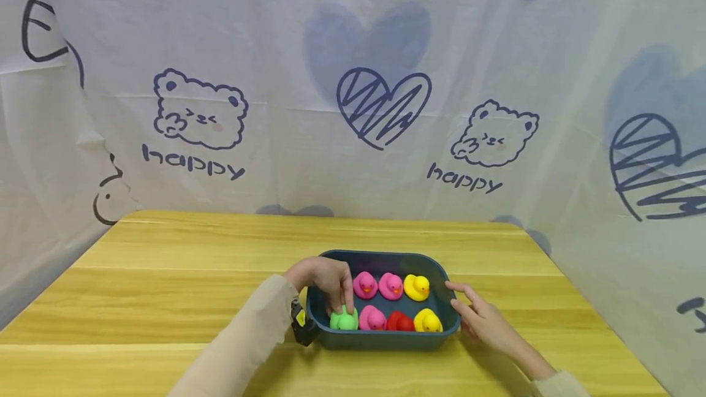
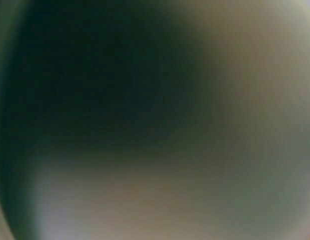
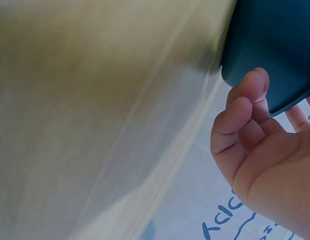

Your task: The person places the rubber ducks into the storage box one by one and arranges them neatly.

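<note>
A dark teal tray [image 1: 380, 340] with raised walls stands on the table, holding several rubber ducks. My left hand [image 1: 325, 277] reaches down over its left end, fingertips pinching a green rubber duck [image 1: 344, 321] in the near left corner. Along the near wall sit a pink duck [image 1: 372, 318], a red duck [image 1: 400, 322] and a yellow duck [image 1: 428, 321]. Behind them are two pink ducks [image 1: 365, 285] and another yellow duck [image 1: 416, 287]. At the right end, my right hand [image 1: 488, 322] touches the tray's rim and outer wall with relaxed, slightly bent fingers. The left wrist view is too blurred to read.
The wooden table [image 1: 165, 287] extends around the tray on every side. Behind it hangs a pale cloth [image 1: 287, 109] printed with hearts and bears. A dark device with a yellow mark [image 1: 300, 320] is on the left wrist, against the tray's left end.
</note>
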Available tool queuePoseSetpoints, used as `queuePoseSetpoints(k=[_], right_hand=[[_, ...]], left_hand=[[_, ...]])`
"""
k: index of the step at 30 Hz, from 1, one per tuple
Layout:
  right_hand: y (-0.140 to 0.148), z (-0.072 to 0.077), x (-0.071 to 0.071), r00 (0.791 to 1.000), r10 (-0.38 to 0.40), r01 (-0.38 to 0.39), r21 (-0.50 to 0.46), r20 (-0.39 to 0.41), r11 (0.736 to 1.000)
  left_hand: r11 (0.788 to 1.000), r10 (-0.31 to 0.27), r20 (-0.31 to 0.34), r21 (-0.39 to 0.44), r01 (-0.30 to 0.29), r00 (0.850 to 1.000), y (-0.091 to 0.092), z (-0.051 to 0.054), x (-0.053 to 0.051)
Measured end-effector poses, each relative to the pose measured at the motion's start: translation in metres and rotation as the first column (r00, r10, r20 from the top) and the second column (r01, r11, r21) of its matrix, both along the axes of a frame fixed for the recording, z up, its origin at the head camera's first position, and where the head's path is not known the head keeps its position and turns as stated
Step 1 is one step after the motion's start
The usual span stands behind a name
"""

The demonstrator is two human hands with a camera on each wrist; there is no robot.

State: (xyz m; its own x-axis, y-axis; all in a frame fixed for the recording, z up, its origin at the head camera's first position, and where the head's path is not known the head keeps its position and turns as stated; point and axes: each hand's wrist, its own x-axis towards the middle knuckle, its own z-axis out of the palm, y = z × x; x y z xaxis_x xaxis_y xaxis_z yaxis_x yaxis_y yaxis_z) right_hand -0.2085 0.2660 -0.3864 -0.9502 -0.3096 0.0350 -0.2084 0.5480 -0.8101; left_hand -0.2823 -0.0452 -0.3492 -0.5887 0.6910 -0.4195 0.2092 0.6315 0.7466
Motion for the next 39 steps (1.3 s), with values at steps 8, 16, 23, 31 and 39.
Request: queuePoseSetpoints(k=[8,16,23,31,39], right_hand=[[0.002,0.000,0.000,1.000,-0.004,0.004,-0.001,-0.006,1.000],[0.003,0.002,0.000,1.000,0.000,0.000,0.001,-0.003,1.000],[0.004,0.003,-0.002,1.000,0.006,-0.006,0.015,-0.026,1.000],[0.004,0.007,-0.004,0.997,0.029,-0.030,-0.005,-0.073,1.000],[0.005,0.009,-0.004,0.980,-0.074,0.058,-0.092,-0.184,0.994]], left_hand=[[0.997,0.023,-0.063,-0.073,-0.028,0.998,0.003,0.004,0.003],[0.994,0.089,-0.108,-0.054,-0.095,0.990,0.003,0.012,0.006],[0.989,0.121,-0.130,-0.069,-0.131,0.984,-0.001,0.019,0.009],[0.983,0.180,-0.108,-0.003,-0.181,0.978,-0.010,0.019,0.011],[0.946,0.175,0.026,0.271,-0.176,0.984,-0.027,0.016,0.010]])
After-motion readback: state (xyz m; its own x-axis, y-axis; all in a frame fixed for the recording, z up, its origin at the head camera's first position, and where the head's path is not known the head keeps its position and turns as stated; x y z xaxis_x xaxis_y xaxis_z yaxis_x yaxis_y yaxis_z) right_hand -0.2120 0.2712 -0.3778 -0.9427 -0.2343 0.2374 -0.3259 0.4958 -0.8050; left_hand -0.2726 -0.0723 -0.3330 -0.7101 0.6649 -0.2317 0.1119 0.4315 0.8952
